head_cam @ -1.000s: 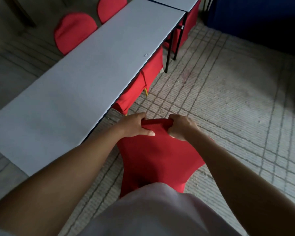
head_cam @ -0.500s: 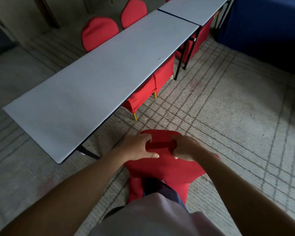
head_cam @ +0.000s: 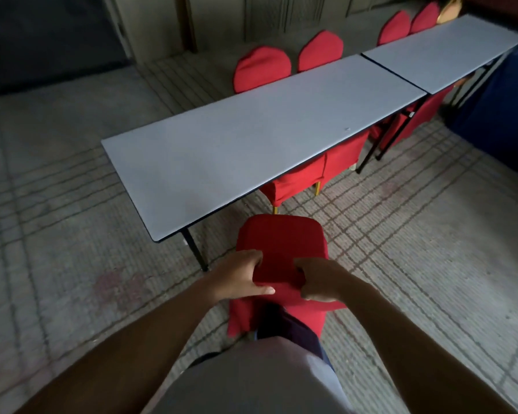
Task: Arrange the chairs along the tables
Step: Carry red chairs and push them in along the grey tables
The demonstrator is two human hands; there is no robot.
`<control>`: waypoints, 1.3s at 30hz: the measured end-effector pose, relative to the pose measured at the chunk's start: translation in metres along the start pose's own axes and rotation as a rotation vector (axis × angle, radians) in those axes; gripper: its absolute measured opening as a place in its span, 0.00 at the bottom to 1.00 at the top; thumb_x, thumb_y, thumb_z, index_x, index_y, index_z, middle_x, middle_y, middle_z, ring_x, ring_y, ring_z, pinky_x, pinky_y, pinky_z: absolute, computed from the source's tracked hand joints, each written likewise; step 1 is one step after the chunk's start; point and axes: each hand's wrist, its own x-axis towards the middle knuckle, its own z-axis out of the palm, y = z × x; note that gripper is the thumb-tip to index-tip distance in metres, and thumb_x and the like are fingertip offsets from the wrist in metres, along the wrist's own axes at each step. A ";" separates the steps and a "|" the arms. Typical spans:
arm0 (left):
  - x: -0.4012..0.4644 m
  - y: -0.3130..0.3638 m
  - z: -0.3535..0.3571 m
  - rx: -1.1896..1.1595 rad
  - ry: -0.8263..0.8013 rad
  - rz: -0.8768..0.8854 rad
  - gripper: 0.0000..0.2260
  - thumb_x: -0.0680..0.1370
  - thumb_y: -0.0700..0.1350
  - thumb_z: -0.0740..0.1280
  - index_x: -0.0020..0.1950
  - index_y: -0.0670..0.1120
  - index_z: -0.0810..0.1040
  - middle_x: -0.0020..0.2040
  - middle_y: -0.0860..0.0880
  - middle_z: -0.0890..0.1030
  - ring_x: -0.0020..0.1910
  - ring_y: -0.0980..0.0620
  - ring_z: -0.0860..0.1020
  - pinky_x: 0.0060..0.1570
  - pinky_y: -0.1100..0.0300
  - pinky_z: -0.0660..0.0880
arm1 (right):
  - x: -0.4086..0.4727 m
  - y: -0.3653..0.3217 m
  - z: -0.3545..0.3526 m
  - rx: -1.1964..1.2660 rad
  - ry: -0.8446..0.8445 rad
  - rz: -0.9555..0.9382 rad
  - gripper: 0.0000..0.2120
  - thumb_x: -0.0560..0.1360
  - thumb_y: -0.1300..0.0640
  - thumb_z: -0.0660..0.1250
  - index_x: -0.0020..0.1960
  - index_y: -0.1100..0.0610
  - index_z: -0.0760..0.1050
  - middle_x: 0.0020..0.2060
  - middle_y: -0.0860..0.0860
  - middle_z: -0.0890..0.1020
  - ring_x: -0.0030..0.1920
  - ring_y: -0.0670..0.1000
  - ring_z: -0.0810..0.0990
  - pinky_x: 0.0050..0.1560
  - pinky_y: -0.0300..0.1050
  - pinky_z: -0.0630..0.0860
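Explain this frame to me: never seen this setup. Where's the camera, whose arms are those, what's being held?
No robot here: a person wears one wide-angle camera on the head, looking forward and down, so the arms entering from the bottom are their own. The left hand and right hand both grip the top of the backrest of a red-covered chair, which stands on the carpet just off the near corner of the grey table. Nothing visible lies on that table. A second table butts against its far end. More red chairs stand behind the tables, and others are tucked under the near side.
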 end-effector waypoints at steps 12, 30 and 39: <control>-0.013 -0.051 -0.014 -0.143 0.202 -0.289 0.21 0.67 0.63 0.76 0.45 0.54 0.68 0.42 0.56 0.73 0.40 0.58 0.71 0.37 0.63 0.63 | 0.108 -0.043 -0.040 -0.159 -0.106 -0.226 0.10 0.68 0.61 0.66 0.43 0.51 0.67 0.34 0.48 0.73 0.40 0.53 0.74 0.37 0.42 0.65; 0.260 -0.130 -0.134 -0.051 0.248 -0.483 0.26 0.65 0.73 0.70 0.44 0.54 0.65 0.40 0.57 0.71 0.40 0.53 0.72 0.39 0.55 0.69 | 0.362 0.045 -0.238 -0.080 0.073 -0.263 0.13 0.64 0.54 0.68 0.45 0.49 0.67 0.34 0.46 0.75 0.39 0.53 0.75 0.38 0.44 0.66; 0.280 -0.160 -0.167 -0.054 0.238 -0.571 0.27 0.64 0.73 0.72 0.44 0.54 0.68 0.37 0.56 0.73 0.36 0.54 0.73 0.37 0.57 0.69 | 0.409 0.027 -0.264 -0.065 -0.004 -0.326 0.13 0.63 0.55 0.67 0.44 0.47 0.67 0.35 0.45 0.77 0.39 0.54 0.76 0.39 0.44 0.67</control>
